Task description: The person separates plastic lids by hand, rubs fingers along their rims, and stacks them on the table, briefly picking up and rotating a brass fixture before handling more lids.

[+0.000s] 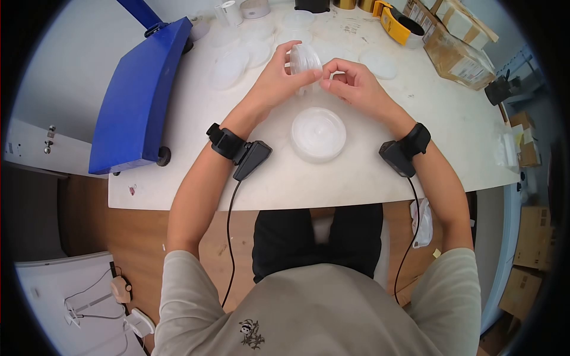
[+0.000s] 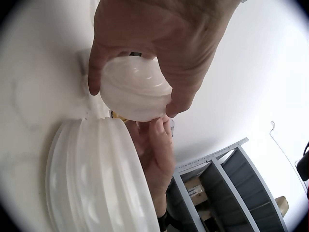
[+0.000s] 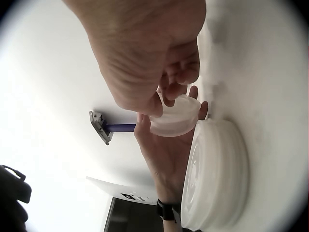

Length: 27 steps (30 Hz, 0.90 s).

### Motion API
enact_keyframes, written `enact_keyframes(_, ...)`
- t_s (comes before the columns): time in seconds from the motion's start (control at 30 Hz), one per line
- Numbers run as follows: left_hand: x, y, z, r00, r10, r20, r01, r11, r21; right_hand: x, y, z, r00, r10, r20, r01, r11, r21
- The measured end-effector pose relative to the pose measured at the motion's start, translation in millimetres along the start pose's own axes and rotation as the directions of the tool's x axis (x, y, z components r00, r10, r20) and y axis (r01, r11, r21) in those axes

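In the head view the left hand (image 1: 278, 80) grips a small stack of translucent round lids (image 1: 304, 58), tilted on edge above the table, thumb on the near side and fingers around the far side. The right hand (image 1: 358, 89) has its thumb and index finger at the stack's right rim; the left wrist view shows its fingertips touching the lower edge of the clear disc (image 2: 135, 89). Its other fingers are curled. Nearer the person, a thicker pile of round translucent lids (image 1: 319, 134) lies flat on the table, touched by neither hand.
Loose clear discs (image 1: 228, 68) lie across the back of the white table (image 1: 196, 184). A blue scale-like platform (image 1: 139, 95) stands at the left. A yellow tape dispenser (image 1: 399, 26) and cardboard boxes (image 1: 454, 56) are at the back right.
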<state>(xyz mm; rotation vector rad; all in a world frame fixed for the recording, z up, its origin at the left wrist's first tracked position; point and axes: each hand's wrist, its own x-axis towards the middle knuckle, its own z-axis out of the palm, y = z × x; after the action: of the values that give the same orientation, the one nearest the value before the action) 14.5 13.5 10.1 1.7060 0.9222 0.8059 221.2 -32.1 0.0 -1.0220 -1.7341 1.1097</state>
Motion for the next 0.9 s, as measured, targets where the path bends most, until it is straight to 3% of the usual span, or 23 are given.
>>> enact_keyframes(0.17, -2.4, 2.8, -0.7, 1.000, 0.000, 0.006, 0.001, 0.998, -0.059, 1.3, 4.2, -5.0, 1.000, 0.012, -0.011, -0.012, 1.000, -0.004)
enact_keyframes(0.37, -3.3, 3.3, -5.8, 0.999, -0.031, 0.026, 0.036, 0.982, -0.185, 4.1, 9.3, -12.4, 0.993, 0.007, -0.119, 0.010, 0.989, 0.146)
enact_keyframes(0.43, -1.1, 3.3, -3.8, 1.000, 0.019, -0.023, -0.023, 0.975, -0.219, 4.9, 8.4, -16.2, 0.977, 0.036, -0.209, 0.003, 0.983, 0.183)
enact_keyframes(0.53, -1.7, 8.2, -1.8, 0.996, 0.076, -0.043, -0.084, 0.970, -0.227, 4.8, 4.8, -17.2, 0.973, 0.097, -0.211, -0.033, 0.956, 0.290)
enact_keyframes(0.67, -2.0, 0.9, -8.0, 0.997, 0.041, -0.072, -0.055, 0.978, -0.200, 4.1, 9.1, -21.4, 0.960, 0.129, -0.248, -0.024, 0.922, 0.387)
enact_keyframes(0.73, 9.2, -8.8, -15.6, 0.978, 0.055, -0.199, -0.093, 0.978, -0.187, 6.3, 10.9, -29.8, 0.955, 0.106, -0.276, 0.031, 0.892, 0.450)
enact_keyframes(0.77, 11.5, -12.2, -18.5, 0.979, 0.054, -0.198, -0.092, 0.978, -0.189, 6.2, 10.8, -28.7, 0.955, 0.108, -0.277, 0.029, 0.893, 0.450)
enact_keyframes(0.83, 13.5, -16.3, -24.6, 0.944, 0.000, -0.330, -0.024, 0.997, -0.067, 8.9, 11.1, -24.0, 0.872, 0.147, -0.468, 0.092, 0.888, 0.450)
enact_keyframes(0.9, 16.2, -20.3, -33.2, 0.945, -0.011, -0.327, -0.012, 0.998, -0.068, 11.4, 21.5, -31.5, 0.879, 0.140, -0.456, 0.098, 0.882, 0.460)
